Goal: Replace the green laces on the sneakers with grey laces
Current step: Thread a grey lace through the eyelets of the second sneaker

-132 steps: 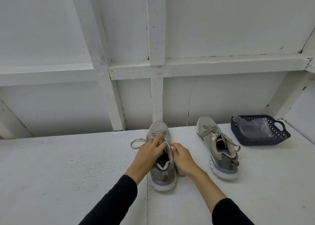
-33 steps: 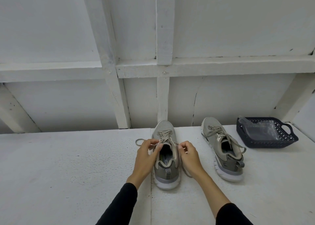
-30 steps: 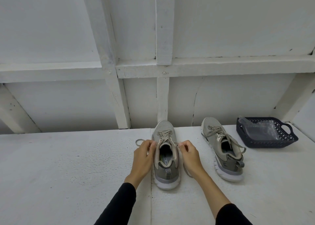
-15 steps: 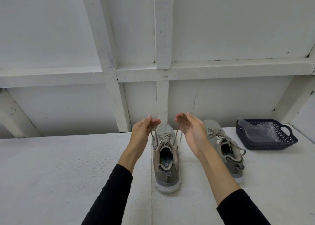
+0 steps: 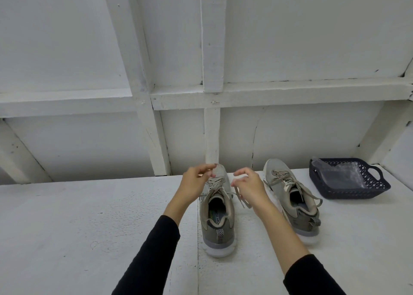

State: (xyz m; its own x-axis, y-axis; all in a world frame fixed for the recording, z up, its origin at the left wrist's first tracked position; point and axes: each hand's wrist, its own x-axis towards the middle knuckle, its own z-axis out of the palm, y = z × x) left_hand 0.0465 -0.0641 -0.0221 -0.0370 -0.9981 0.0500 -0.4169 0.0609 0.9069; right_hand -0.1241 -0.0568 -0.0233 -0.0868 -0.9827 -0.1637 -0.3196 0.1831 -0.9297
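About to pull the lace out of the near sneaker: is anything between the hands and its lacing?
Nothing visible does. The left hand and right hand hover just over the near sneaker, either side of its lace, whose loose ends hang free. The other sneaker stands apart, rightward.

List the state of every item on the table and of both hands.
Near sneaker: upright, lace untied, ends loose.
Far sneaker: upright, laced, lace ends trailing.
Basket: holds a clear plastic bag.
Left hand: above the near sneaker, fingers curled.
Right hand: fingers loosely curled, lace released.

Partial letters "ORY FO" on the near sneaker's insole.
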